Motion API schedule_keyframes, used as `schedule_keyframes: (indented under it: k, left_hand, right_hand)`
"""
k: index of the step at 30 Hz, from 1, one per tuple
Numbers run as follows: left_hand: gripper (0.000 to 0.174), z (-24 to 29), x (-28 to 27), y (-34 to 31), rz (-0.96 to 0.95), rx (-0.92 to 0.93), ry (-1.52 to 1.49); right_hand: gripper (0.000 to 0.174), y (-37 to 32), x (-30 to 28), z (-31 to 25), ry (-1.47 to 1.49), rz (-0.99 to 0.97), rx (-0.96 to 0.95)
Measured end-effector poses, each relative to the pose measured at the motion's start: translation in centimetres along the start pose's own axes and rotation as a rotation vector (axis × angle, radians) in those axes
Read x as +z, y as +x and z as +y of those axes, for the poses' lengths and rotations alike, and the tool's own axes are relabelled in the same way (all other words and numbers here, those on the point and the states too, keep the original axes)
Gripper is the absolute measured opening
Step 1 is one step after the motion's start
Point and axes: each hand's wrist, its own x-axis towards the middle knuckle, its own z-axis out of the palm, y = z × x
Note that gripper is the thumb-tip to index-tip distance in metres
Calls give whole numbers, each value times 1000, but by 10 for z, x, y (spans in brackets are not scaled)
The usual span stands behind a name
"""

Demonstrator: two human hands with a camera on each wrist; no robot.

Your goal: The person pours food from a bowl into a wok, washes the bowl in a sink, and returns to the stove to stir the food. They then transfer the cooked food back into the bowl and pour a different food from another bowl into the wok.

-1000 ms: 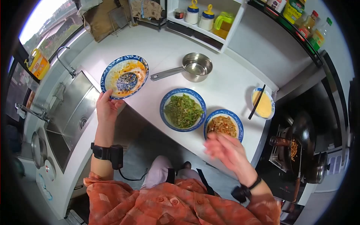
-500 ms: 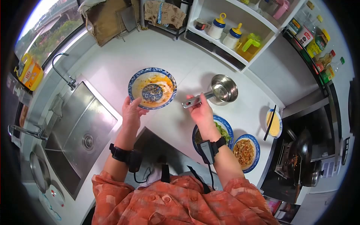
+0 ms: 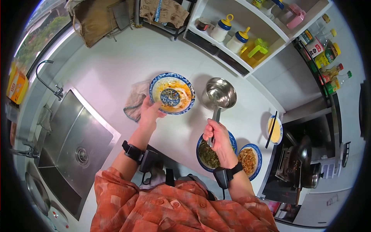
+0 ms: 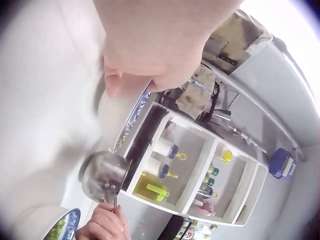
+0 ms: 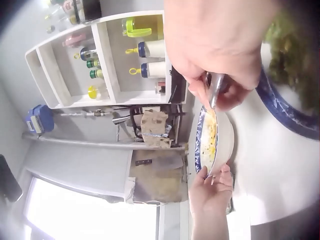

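Observation:
My left hand (image 3: 150, 112) holds a blue-and-white bowl (image 3: 170, 97) by its near rim, thumb over the inside. Orange sauce smears cover the bowl's inner wall. To its right, my right hand (image 3: 218, 135) grips the handle of a steel saucepan (image 3: 220, 94), fingers curled round it. The pan stands out beyond the hand, its handle pointing back toward my body. Under the right wrist is a bowl of chopped greens (image 3: 232, 140), partly hidden by hand and forearm. In the right wrist view the smeared bowl (image 5: 226, 140) is seen from the side, beyond the pan handle.
A crumpled cloth (image 3: 135, 100) lies behind the left hand. The sink (image 3: 91, 127) is at left. At right are a bowl of chopped brown food (image 3: 258, 156), a small yellow-filled dish with chopsticks (image 3: 272, 127) across it, and the stove. Shelves (image 3: 266, 63) stand behind.
My right hand came from above the brown food to the saucepan handle, then swung the handle toward my body. My left hand carried the smeared bowl rightward, uncovering the cloth.

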Motion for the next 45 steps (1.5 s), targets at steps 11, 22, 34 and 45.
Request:
schedule_keyframes:
  k: [11, 22, 34, 45]
  left_hand:
    - [33, -10, 6, 10, -69, 22, 69]
    - [38, -11, 5, 9, -85, 13, 56]
    - [55, -5, -1, 15, -103, -55, 94]
    - [28, -7, -7, 18, -91, -42, -7]
  right_hand:
    - [13, -9, 10, -11, -373, 39, -13]
    - [12, -4, 4, -8, -620, 54, -141]
    - [11, 8, 2, -23, -325, -25, 1]
    - [24, 41, -21, -29, -304, 44, 1]
